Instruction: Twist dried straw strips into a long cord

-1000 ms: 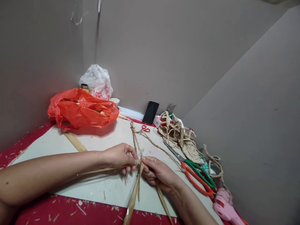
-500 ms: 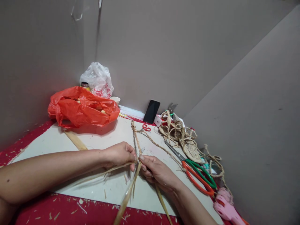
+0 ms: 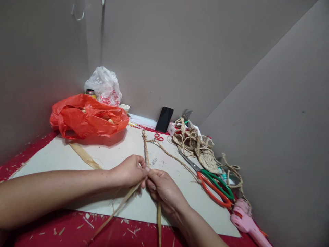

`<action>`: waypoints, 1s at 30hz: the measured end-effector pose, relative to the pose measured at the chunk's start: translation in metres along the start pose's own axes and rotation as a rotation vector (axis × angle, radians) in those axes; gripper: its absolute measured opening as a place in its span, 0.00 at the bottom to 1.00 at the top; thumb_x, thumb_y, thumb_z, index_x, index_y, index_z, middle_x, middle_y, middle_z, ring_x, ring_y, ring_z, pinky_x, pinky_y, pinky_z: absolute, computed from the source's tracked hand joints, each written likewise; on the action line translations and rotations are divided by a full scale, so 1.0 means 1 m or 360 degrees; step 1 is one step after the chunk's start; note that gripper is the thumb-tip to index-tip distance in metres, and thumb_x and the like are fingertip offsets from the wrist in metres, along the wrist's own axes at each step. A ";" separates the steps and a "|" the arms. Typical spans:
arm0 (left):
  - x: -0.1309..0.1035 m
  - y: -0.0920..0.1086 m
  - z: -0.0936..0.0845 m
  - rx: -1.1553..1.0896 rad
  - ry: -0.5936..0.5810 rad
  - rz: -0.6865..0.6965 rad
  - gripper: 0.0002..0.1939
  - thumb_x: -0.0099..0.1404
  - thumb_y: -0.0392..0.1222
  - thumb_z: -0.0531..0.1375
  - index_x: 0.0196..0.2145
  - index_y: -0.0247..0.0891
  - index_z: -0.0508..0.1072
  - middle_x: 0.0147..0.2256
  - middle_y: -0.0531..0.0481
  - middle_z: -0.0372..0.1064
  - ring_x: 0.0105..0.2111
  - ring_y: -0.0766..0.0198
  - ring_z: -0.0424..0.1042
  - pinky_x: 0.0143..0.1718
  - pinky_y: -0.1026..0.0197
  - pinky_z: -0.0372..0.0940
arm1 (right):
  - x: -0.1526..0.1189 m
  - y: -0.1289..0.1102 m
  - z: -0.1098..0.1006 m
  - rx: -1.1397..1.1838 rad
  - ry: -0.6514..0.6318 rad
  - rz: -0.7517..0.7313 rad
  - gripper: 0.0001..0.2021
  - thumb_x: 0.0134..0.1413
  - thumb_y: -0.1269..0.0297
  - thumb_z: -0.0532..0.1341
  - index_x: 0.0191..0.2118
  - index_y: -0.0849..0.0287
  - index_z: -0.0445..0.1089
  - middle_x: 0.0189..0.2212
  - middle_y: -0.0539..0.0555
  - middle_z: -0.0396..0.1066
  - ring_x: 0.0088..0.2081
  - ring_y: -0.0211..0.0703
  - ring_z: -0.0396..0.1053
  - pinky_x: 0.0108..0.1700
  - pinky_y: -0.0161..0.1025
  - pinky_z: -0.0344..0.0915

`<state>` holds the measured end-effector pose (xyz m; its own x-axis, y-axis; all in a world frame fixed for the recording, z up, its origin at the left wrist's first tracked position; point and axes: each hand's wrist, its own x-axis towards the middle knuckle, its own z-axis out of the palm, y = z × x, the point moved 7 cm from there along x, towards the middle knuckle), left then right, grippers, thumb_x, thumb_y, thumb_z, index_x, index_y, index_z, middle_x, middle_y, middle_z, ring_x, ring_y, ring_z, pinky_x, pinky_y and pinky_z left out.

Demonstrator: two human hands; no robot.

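Note:
A thin braid of tan plant fibre [image 3: 146,151] runs down the white board [image 3: 97,202] to where my hands meet. My left hand [image 3: 131,171] is closed in a pinch on the braid's lower end, and a flat fibre strand [image 3: 119,206] trails from under it toward the lower left. Touching it, my right hand [image 3: 163,188] is also pinched on the braid's end, thumb on top. A second strand [image 3: 159,224] hangs below the right hand. The fingertips hide the exact crossing of the strands.
Scissors with green and orange handles [image 3: 216,187], small red scissors [image 3: 158,137], a heap of braided cord [image 3: 197,144] and a pink glue gun [image 3: 245,219] lie rightward. A phone [image 3: 164,119] leans on the wall. A red plastic bag [image 3: 89,118] and loose fibre strip [image 3: 84,156] are left.
The wide strand that hung between my hands has swung to the left, under my left hand. My hands have drawn together, and the right strand hangs straighter. The view has shifted slightly.

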<state>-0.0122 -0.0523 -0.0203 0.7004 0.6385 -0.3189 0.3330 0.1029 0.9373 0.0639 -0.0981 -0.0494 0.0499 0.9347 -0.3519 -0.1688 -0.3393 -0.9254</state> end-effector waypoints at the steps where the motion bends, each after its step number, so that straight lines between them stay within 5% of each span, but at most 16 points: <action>1: -0.002 -0.002 0.002 0.0015 0.0021 -0.0020 0.05 0.55 0.36 0.52 0.32 0.38 0.59 0.15 0.57 0.64 0.11 0.71 0.57 0.14 0.70 0.50 | 0.000 0.001 0.001 0.0037 -0.0007 0.0009 0.23 0.46 0.45 0.61 0.18 0.61 0.59 0.09 0.40 0.48 0.10 0.25 0.38 0.13 0.31 0.34; 10: -0.012 0.001 0.009 0.0410 0.0227 0.0200 0.10 0.53 0.33 0.52 0.36 0.36 0.61 0.18 0.55 0.65 0.17 0.69 0.63 0.18 0.69 0.54 | -0.002 0.006 0.001 0.0248 -0.0049 0.0055 0.20 0.44 0.55 0.63 0.16 0.59 0.54 0.09 0.39 0.48 0.10 0.24 0.38 0.12 0.29 0.33; 15: -0.027 0.016 0.012 0.0659 0.0137 0.0238 0.13 0.53 0.38 0.55 0.37 0.33 0.67 0.21 0.54 0.65 0.20 0.68 0.63 0.19 0.68 0.52 | -0.002 0.002 0.001 0.0243 -0.0128 0.0005 0.18 0.43 0.57 0.62 0.16 0.59 0.55 0.08 0.39 0.48 0.10 0.24 0.39 0.13 0.29 0.33; 17: -0.032 0.025 0.007 0.0753 0.0110 0.0247 0.13 0.55 0.43 0.54 0.36 0.33 0.69 0.19 0.54 0.64 0.19 0.68 0.62 0.19 0.68 0.51 | -0.002 0.000 0.001 0.0270 -0.0181 0.0017 0.17 0.43 0.56 0.63 0.18 0.60 0.56 0.09 0.39 0.48 0.11 0.24 0.38 0.13 0.28 0.33; 21: -0.028 0.048 -0.020 0.0879 0.0421 0.0473 0.14 0.56 0.46 0.54 0.33 0.34 0.71 0.24 0.51 0.67 0.23 0.68 0.63 0.24 0.66 0.54 | -0.003 -0.006 -0.001 0.0274 -0.0357 0.0044 0.17 0.43 0.56 0.64 0.20 0.60 0.58 0.10 0.39 0.48 0.12 0.24 0.37 0.14 0.28 0.32; 23: -0.015 0.038 -0.021 0.0658 0.0312 0.0371 0.12 0.55 0.44 0.53 0.32 0.34 0.70 0.25 0.50 0.67 0.24 0.68 0.63 0.25 0.66 0.54 | -0.003 -0.007 -0.002 0.0248 -0.0452 0.0066 0.16 0.45 0.56 0.64 0.22 0.61 0.60 0.11 0.38 0.47 0.13 0.24 0.36 0.14 0.28 0.32; 26: 0.002 0.002 0.001 0.0155 -0.0159 -0.0094 0.09 0.55 0.43 0.50 0.28 0.35 0.66 0.21 0.53 0.63 0.17 0.70 0.58 0.19 0.67 0.51 | -0.002 -0.007 -0.005 0.0132 -0.0539 0.0077 0.17 0.47 0.53 0.63 0.23 0.61 0.61 0.10 0.38 0.45 0.13 0.25 0.36 0.14 0.29 0.33; 30: 0.006 -0.011 0.007 0.0083 -0.0147 -0.0147 0.08 0.52 0.42 0.51 0.21 0.36 0.62 0.15 0.59 0.51 0.13 0.74 0.45 0.14 0.67 0.40 | 0.001 -0.009 -0.011 -0.0193 -0.0559 0.0009 0.17 0.48 0.52 0.62 0.23 0.60 0.61 0.10 0.39 0.48 0.13 0.27 0.38 0.15 0.31 0.34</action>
<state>-0.0074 -0.0546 -0.0332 0.7194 0.5551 -0.4176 0.4296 0.1169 0.8954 0.0762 -0.0951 -0.0434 -0.2950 0.9049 -0.3068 -0.0491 -0.3350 -0.9409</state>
